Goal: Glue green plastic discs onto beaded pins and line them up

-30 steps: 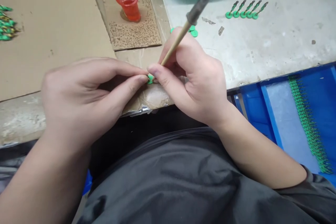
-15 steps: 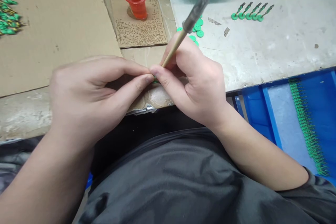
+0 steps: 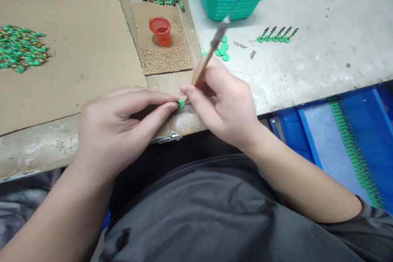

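Observation:
Between thumb and forefinger, my left hand (image 3: pixel 118 120) pinches a small piece with a green disc (image 3: pixel 181 105) at its end, close to the table's front edge. My right hand (image 3: pixel 225 100) is closed around a thin brush (image 3: pixel 204 63), its wooden handle slanting down toward the disc and its dark, wrapped part pointing up and away. The brush's lower tip is just right of the disc. Loose green discs (image 3: pixel 225 57) lie beyond my right hand. A red cup (image 3: pixel 161 32) holding liquid stands on a speckled cardboard piece (image 3: pixel 166 62).
A green basket (image 3: pixel 233 8) stands at the back. Several green discs with dark stems (image 3: pixel 278 37) form a row at right. Piles of green and black pieces (image 3: pixel 23 49) lie left and at the back. Blue trays (image 3: pixel 330 139) are below the table at right.
The view has tilted up, showing more of the basket and the back. My hands have moved slightly apart, uncovering the green disc, and the brush's lower tip now shows beside it.

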Tool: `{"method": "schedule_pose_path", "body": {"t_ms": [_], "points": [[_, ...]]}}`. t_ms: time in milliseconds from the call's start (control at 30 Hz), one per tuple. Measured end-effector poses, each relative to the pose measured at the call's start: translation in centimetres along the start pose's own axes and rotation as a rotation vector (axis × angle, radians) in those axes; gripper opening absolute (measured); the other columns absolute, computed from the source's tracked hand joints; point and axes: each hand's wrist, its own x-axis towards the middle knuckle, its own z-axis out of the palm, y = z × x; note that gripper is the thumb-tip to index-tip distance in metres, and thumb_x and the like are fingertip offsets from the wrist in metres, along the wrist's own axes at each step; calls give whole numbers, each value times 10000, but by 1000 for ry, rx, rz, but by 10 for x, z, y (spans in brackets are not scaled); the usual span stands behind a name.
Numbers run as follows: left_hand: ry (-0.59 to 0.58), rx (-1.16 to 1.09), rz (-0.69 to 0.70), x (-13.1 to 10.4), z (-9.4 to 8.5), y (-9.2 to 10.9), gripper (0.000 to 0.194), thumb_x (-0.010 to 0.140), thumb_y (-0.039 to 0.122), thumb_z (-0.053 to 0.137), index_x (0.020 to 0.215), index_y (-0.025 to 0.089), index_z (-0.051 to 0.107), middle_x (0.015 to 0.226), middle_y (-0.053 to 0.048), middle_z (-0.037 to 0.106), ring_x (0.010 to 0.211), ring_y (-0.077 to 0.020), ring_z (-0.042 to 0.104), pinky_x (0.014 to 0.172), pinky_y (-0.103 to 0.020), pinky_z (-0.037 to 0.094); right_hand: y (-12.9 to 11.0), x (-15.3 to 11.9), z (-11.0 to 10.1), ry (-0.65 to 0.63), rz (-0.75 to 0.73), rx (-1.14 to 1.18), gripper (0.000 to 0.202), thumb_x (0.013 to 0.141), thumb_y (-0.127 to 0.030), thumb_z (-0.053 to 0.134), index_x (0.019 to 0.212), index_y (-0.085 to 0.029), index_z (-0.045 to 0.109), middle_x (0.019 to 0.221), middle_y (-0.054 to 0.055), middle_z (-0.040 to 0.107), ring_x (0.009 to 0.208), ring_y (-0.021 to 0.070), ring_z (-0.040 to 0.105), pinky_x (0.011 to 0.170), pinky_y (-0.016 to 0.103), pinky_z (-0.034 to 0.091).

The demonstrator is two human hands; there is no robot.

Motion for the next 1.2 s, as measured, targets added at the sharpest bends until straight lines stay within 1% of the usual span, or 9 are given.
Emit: {"method": "schedule_pose_path", "body": {"t_ms": [133,300,433,533,700,833,933,1033,1200], "points": [[-11,49,52,1,-1,-1,79,1130,299,825,1168,295,894,1134,31,898,1030,-139,812,1013,-295,624,15,0,-7,-10,19,28,247,1229,-422,643,1021,-292,669,1061,35,774,962,235,799,928,378,692],[-46,152,78,3,-1,-2,146,1118,359,825,1216,256,860,1165,-28,877,1117,-212,789,1111,-396,602,20,5,-11,-109,9,3,244,1221,-404,660,1009,-284,679,987,17,756,979,242,810,999,378,692],[-64,198,50,3,1,-2,112,1130,387,790,1150,288,840,1080,-16,820,1059,-226,767,1046,-415,592,18,13,-11,-125,-45,60,265,1237,-383,629,1001,-280,690,1060,24,794,962,230,802,995,373,692],[-73,180,25,4,1,-2,112,1134,396,778,1099,305,833,1049,-4,786,1020,-213,752,992,-401,569,17,21,-12,-192,-40,67,267,1251,-412,616,1036,-284,708,1084,27,814,996,228,801,1018,373,698],[-67,180,18,5,0,-3,100,1125,388,789,1087,310,839,1044,17,774,1029,-195,755,976,-366,557,17,30,-13,-304,-39,80,299,1238,-377,677,948,-304,669,1067,-9,826,1043,182,816,1032,286,699],[-73,165,27,6,0,-4,63,1119,362,798,1084,324,834,1043,19,775,1028,-196,751,978,-373,557,16,30,-13,-321,-19,88,352,1250,-392,649,910,-300,641,1128,4,834,1066,197,831,1053,319,716],[-76,164,38,6,0,-5,60,1127,349,796,1088,317,827,1050,12,774,1026,-194,742,972,-381,552,16,30,-12,-333,-12,94,352,1244,-404,658,907,-303,645,1097,-6,828,1087,193,826,1048,306,716],[-74,154,62,6,0,-8,74,1131,342,797,1074,295,809,1053,8,773,1023,-188,738,971,-377,550,17,30,-10,-337,-43,123,345,1223,-339,682,883,-300,637,1066,-22,816,1120,183,824,1068,294,698],[-88,113,66,6,1,-10,55,1119,317,811,1071,291,808,1053,20,767,1032,-169,750,964,-349,552,20,28,-10,-259,-118,176,319,1237,-290,672,919,-292,649,1096,-32,832,1115,166,835,1055,280,679]]}}
